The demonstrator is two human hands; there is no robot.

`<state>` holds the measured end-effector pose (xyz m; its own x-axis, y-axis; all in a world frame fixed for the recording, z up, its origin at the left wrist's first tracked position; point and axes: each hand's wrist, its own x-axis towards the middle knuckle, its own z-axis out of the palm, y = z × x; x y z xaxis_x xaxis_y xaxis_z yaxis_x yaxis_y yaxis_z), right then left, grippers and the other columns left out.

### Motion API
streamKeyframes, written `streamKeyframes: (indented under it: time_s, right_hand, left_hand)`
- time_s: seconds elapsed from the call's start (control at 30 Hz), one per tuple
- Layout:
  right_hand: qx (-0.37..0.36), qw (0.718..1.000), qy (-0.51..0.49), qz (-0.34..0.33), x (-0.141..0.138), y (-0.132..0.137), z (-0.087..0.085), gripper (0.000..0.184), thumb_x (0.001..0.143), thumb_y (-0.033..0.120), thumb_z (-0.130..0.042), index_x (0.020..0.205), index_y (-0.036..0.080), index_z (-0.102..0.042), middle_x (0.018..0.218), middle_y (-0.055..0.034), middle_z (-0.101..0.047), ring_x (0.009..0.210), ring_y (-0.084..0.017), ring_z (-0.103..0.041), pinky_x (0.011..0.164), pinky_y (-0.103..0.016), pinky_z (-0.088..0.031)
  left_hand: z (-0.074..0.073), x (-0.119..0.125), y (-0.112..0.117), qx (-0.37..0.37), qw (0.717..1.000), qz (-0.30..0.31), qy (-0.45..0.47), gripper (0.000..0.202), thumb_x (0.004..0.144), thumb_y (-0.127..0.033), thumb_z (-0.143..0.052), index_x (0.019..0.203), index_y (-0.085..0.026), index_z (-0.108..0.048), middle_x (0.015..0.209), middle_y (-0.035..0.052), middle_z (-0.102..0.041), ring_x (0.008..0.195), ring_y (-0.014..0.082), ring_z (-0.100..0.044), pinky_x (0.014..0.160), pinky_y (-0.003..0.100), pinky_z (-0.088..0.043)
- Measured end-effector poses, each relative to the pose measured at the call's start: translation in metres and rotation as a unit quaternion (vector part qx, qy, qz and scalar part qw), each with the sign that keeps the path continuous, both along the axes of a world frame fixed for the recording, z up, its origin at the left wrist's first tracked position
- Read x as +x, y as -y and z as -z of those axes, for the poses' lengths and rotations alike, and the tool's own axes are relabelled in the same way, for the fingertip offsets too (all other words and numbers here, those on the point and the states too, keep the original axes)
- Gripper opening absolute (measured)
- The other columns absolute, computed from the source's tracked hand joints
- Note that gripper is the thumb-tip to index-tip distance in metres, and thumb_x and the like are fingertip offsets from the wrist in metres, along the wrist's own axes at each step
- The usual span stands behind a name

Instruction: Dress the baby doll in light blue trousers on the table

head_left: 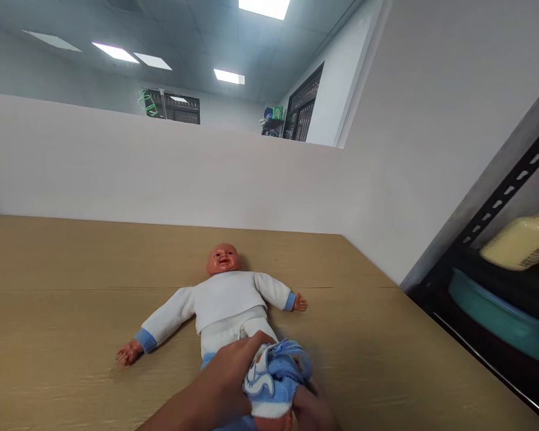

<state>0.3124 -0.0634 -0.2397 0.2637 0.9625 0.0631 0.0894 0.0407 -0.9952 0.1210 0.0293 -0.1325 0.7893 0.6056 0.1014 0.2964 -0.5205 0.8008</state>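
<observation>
Pale wooden tabletop (63, 263) backed by a white partition (117, 167) carries a baby doll (227, 296) lying face up, head toward 12 o'clock, arms spread to 8 and 3 o'clock. It wears a white fleece top with blue cuffs and white bottoms. At its 6 o'clock end, a bunched blue-and-white garment (273, 377) covers the legs. The left hand (231, 371) grips this cloth from 9 o'clock; the right hand (312, 410) pinches it from 4 o'clock. A dark metal shelf (498, 251) stands at 3 o'clock.

Both the left hand (227, 374) and right hand (312, 410) grip blue cloth (273, 374) at the doll's (227, 296) legs on the table (72, 311).
</observation>
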Motion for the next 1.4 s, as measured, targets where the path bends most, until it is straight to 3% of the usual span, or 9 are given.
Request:
streamKeyframes:
  time_s: [0.23,0.47,0.6,0.7,0.83,0.97,1.1,1.27,1.4]
  right_hand:
    - [-0.048,0.997,-0.046,-0.025,-0.010,0.007,-0.057,0.039,0.075,0.033,-0.077,0.113,0.025,-0.076,0.117,-0.0096,-0.079,0.108,-0.033,-0.074,0.104,-0.045,-0.058]
    - [-0.104,0.985,0.020,0.138,-0.008,0.007,-0.030,0.065,0.066,0.054,-0.085,0.119,0.017,-0.075,0.132,-0.0199,-0.073,0.125,-0.043,-0.068,0.109,-0.054,-0.057]
    - [0.086,0.972,0.150,0.161,-0.016,0.005,-0.035,0.054,0.072,0.048,-0.085,0.118,0.021,-0.077,0.135,-0.0142,-0.073,0.131,-0.039,-0.064,0.115,-0.050,-0.052]
    - [0.188,0.950,0.229,0.098,-0.018,0.002,-0.057,0.033,0.081,0.043,-0.080,0.109,0.025,-0.078,0.114,-0.0090,-0.079,0.112,-0.032,-0.073,0.099,-0.038,-0.062]
    - [0.093,0.962,0.236,0.101,-0.019,0.000,-0.069,0.038,0.087,0.053,-0.072,0.105,0.021,-0.079,0.110,-0.0128,-0.079,0.103,-0.031,-0.076,0.088,-0.035,-0.065]
    - [-0.021,0.960,0.195,0.198,-0.024,-0.002,-0.069,0.077,0.071,0.077,-0.071,0.110,0.012,-0.077,0.121,-0.0241,-0.076,0.119,-0.045,-0.070,0.106,-0.058,-0.058]
    - [-0.046,0.967,0.161,0.192,-0.024,-0.002,-0.076,0.076,0.070,0.082,-0.067,0.103,0.014,-0.077,0.108,-0.0240,-0.079,0.116,-0.047,-0.071,0.102,-0.057,-0.059]
    - [0.009,0.970,0.079,0.228,-0.009,0.000,-0.062,0.071,0.069,0.075,-0.078,0.114,0.019,-0.076,0.119,-0.0192,-0.078,0.118,-0.041,-0.070,0.104,-0.048,-0.059]
    - [-0.008,0.994,-0.033,0.105,0.000,0.003,-0.048,0.056,0.077,0.068,-0.079,0.110,0.022,-0.077,0.118,-0.0141,-0.079,0.115,-0.036,-0.073,0.101,-0.044,-0.061]
  left_hand:
    - [-0.002,0.006,0.002,-0.010,0.996,0.003,0.091,0.045,0.087,-0.029,-0.078,0.126,-0.026,-0.055,0.127,0.0067,-0.070,0.114,0.0248,-0.068,0.096,0.029,-0.050]
    - [0.005,0.010,-0.001,0.046,0.992,0.048,0.111,0.034,0.093,-0.041,-0.071,0.125,-0.029,-0.066,0.133,0.0088,-0.069,0.116,0.0295,-0.067,0.105,0.038,-0.053]
    - [0.012,0.022,-0.002,0.005,0.991,0.016,0.130,0.030,0.091,-0.049,-0.066,0.116,-0.032,-0.072,0.119,0.0065,-0.075,0.105,0.0299,-0.071,0.101,0.039,-0.058]
    - [0.000,0.019,-0.001,0.021,0.987,0.055,0.151,0.028,0.093,-0.052,-0.060,0.107,-0.030,-0.072,0.111,0.0052,-0.075,0.099,0.0275,-0.069,0.097,0.038,-0.058]
    - [-0.015,0.006,0.006,0.108,0.981,0.099,0.128,0.027,0.101,-0.049,-0.055,0.103,-0.025,-0.068,0.120,0.0065,-0.069,0.113,0.0261,-0.062,0.106,0.039,-0.050]
    - [-0.010,0.007,0.011,0.127,0.979,0.082,0.133,0.031,0.099,-0.054,-0.062,0.094,-0.023,-0.066,0.106,0.0062,-0.070,0.103,0.0262,-0.063,0.096,0.038,-0.049]
    - [0.000,0.010,0.010,0.046,0.990,0.044,0.125,0.036,0.088,-0.053,-0.076,0.105,-0.023,-0.067,0.112,0.0070,-0.071,0.100,0.0272,-0.065,0.097,0.038,-0.051]
    - [0.003,-0.004,0.002,-0.126,0.989,-0.024,0.069,0.092,0.069,-0.049,-0.088,0.148,-0.020,-0.051,0.155,0.0136,-0.053,0.142,0.0411,-0.047,0.123,0.050,-0.039]
    - [0.002,-0.017,-0.002,-0.196,0.980,-0.018,0.041,0.100,0.069,-0.042,-0.086,0.157,-0.021,-0.043,0.166,0.0116,-0.040,0.154,0.0402,-0.031,0.130,0.053,-0.026]
